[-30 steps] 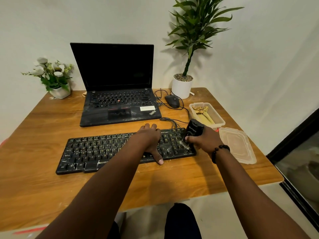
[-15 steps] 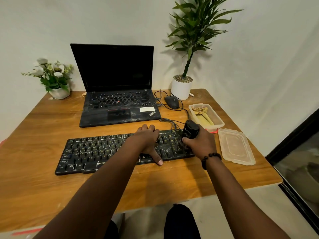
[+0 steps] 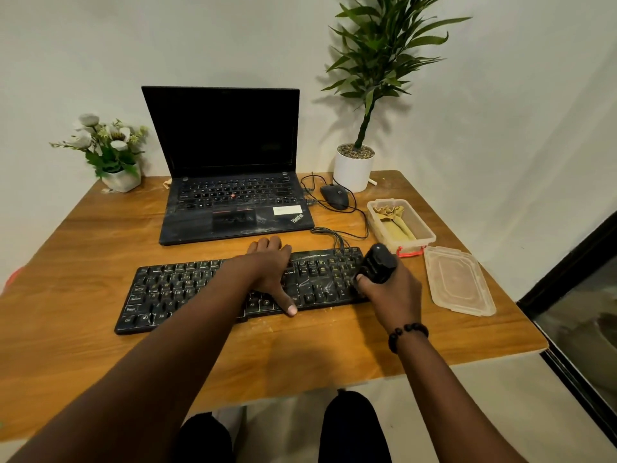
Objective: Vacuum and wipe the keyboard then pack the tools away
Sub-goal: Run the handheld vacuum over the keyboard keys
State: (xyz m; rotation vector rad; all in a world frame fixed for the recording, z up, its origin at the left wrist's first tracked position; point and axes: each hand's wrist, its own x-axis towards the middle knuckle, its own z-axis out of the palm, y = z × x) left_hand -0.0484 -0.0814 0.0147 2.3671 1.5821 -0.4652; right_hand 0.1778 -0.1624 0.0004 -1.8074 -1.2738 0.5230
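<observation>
Wooden table (image 3: 100, 329) against a white wall. Open laptop (image 3: 230, 182) at far centre, screen dark. Black keyboard (image 3: 187, 289) near centre, lying just nearer than the laptop, pale dust streaks on its keys. Tall potted plant (image 3: 354, 168) at far right; small flower pot (image 3: 113, 155) at far left. Clear container (image 3: 400, 225) right of the keyboard, holding a folded yellowish cloth (image 3: 394, 218); its lid (image 3: 459, 285) flat on the table, nearer and further right. Left hand (image 3: 270, 269) flat on the keyboard's middle, fingers straight, thumb out at the near edge. Right hand (image 3: 390, 289) clamped round a small black vacuum (image 3: 377, 264), tilted over the keyboard's right end. Mouse (image 3: 334, 196) near the plant pot.
</observation>
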